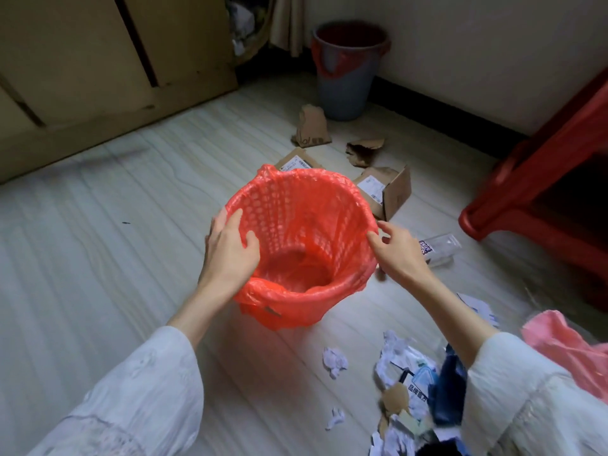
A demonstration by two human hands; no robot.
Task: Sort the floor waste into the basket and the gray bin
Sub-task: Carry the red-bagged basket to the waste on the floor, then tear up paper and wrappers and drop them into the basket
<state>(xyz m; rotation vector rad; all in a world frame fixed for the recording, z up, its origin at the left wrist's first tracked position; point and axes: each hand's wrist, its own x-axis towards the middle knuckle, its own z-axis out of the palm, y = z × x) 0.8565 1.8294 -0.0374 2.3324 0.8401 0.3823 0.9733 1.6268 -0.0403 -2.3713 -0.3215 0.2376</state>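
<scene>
A lattice basket [306,205] lined with a red plastic bag stands on the floor in the middle, with nothing visible inside. My left hand [230,248] grips its left rim, thumb inside over the bag. My right hand [398,251] pinches the bag at the right rim. The gray bin [345,83], also with a red liner, stands far back by the wall. Torn cardboard pieces [312,128] and small cardboard boxes [388,192] lie behind the basket. Crumpled paper [334,360] and mixed wrappers [414,383] lie at lower right. A clear plastic container [441,250] lies right of the basket.
A red plastic stool [543,192] stands at the right. A wooden cabinet [98,77] runs along the left back. A pink cloth [566,347] lies at the lower right edge. Pale wood-pattern floor stretches to the left.
</scene>
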